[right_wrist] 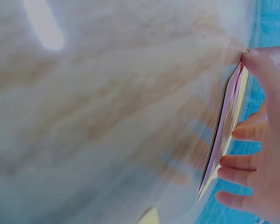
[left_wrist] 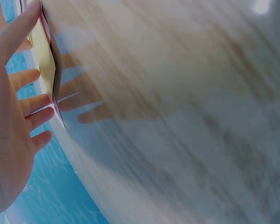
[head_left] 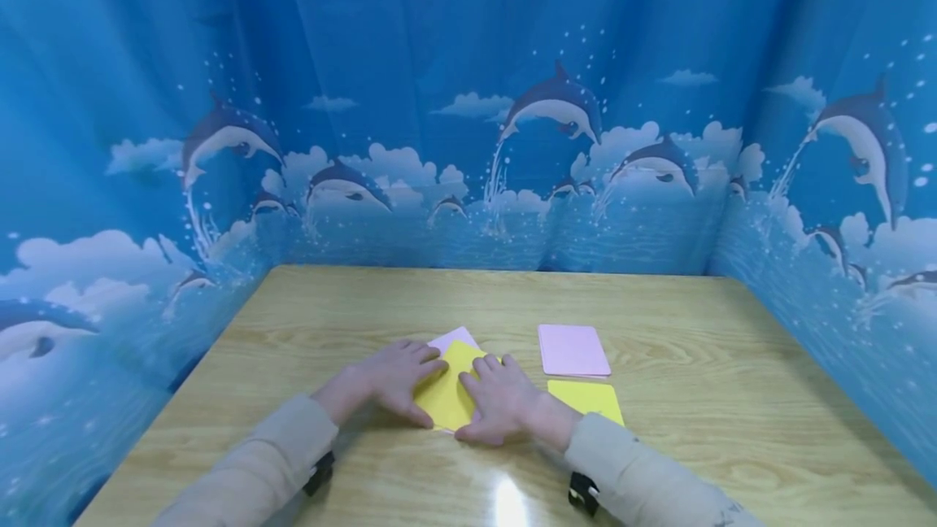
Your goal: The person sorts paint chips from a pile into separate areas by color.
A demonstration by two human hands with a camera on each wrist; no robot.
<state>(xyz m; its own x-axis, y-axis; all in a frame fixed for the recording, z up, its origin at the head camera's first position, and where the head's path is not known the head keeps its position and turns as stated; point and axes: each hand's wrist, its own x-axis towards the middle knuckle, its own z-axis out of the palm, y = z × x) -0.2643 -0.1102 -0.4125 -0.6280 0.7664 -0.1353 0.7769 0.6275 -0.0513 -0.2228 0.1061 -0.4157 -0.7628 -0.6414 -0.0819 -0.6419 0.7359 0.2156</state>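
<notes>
A yellow paper sheet [head_left: 447,394] lies turned at an angle on the table, over pink paper [head_left: 457,338] that shows at its far edge. My left hand [head_left: 402,376] rests on its left side with fingers spread, the thumb toward the near corner. On the opposite side, my right hand [head_left: 501,398] touches the sheet with fingers extended and its thumb at the near edge. From the right wrist view, pink layers [right_wrist: 228,93] and yellow layers [right_wrist: 244,81] show stacked along the near edge, slightly parted. The right thumb [right_wrist: 266,60] sits right at the stack's corner.
To the right lie a square pink stack [head_left: 574,350] with rounded corners and, nearer, a yellow stack [head_left: 586,398] partly covered by my right forearm. The wooden table [head_left: 329,299] is bordered by a blue dolphin-print curtain [head_left: 439,104] at the back and sides.
</notes>
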